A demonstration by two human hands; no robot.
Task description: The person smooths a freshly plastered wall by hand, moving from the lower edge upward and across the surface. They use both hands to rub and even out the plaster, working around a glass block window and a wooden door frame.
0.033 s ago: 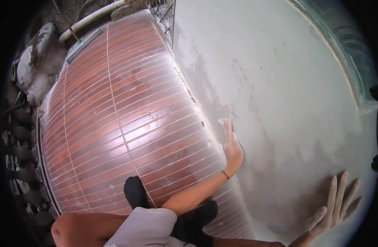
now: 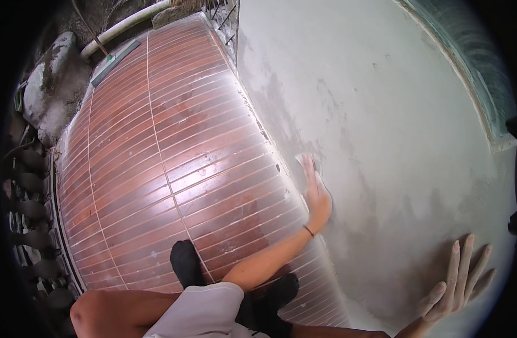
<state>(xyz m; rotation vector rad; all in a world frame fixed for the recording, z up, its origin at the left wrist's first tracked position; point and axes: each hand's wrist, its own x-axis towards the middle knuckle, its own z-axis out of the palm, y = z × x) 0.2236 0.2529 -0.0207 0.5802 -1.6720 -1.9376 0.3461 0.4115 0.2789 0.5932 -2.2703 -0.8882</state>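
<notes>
My left hand (image 2: 316, 188) is pressed to the grey plastered wall (image 2: 393, 124), low down near the floor joint. Under its outstretched fingers is a thin pale sheet (image 2: 300, 160), apparently sandpaper; most of it is hidden by the palm. Pale dust coats these fingers, and a dark band circles the wrist. Farther right and nearer to me, my right hand (image 2: 452, 287) rests against the same wall, fingers spread, dusty and holding nothing. Darker smudges and patches mark the plaster around both hands.
Red-brown striped tiles (image 2: 129, 169) cover the dusty floor. A squeegee-like floor tool (image 2: 115, 62) lies at the far left, near a pipe (image 2: 126, 23) and a rock (image 2: 47, 84). A framed glass pane (image 2: 478, 62) is at upper right. My dark-socked foot (image 2: 185, 263) stands on the tiles.
My left hand has slid a short way farther from me along the wall, with the pale sheet under its fingers. The right hand stays in place.
</notes>
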